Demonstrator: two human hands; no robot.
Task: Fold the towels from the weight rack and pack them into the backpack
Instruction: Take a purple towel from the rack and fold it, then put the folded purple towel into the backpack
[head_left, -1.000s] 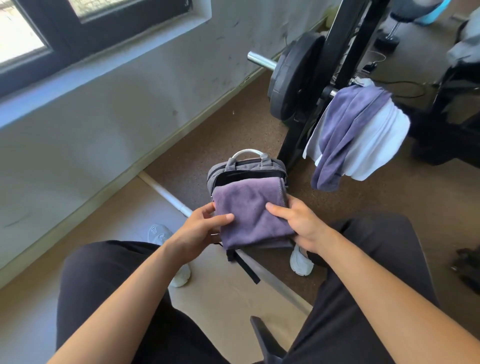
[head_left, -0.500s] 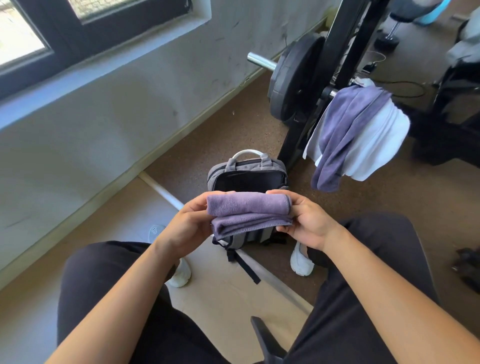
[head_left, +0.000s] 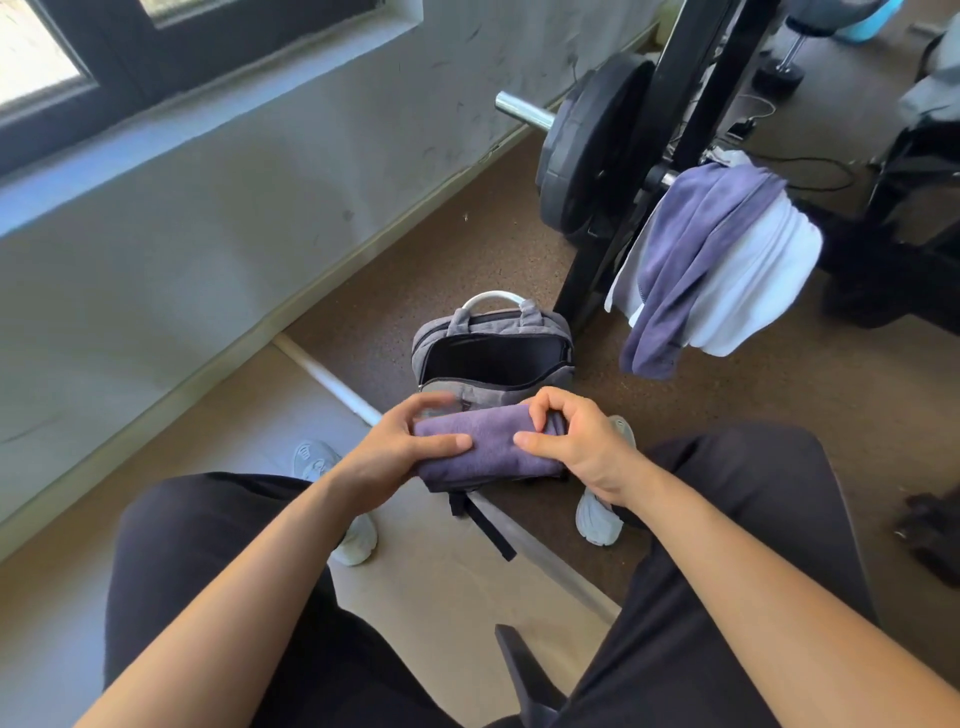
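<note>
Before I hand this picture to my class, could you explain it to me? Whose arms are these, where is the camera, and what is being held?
There is no machine here. These are a person's two bare arms, filmed by a wide-angle camera worn on the head. It looks forward and down, so their own legs and shoes show too. The left hand and right hand grip a folded purple towel between them, with fingers curled over its ends. Just beyond it, an unzipped grey backpack stands open on the floor. Behind it, a hanging purple towel and a white towel are draped over the black weight rack.
</note>
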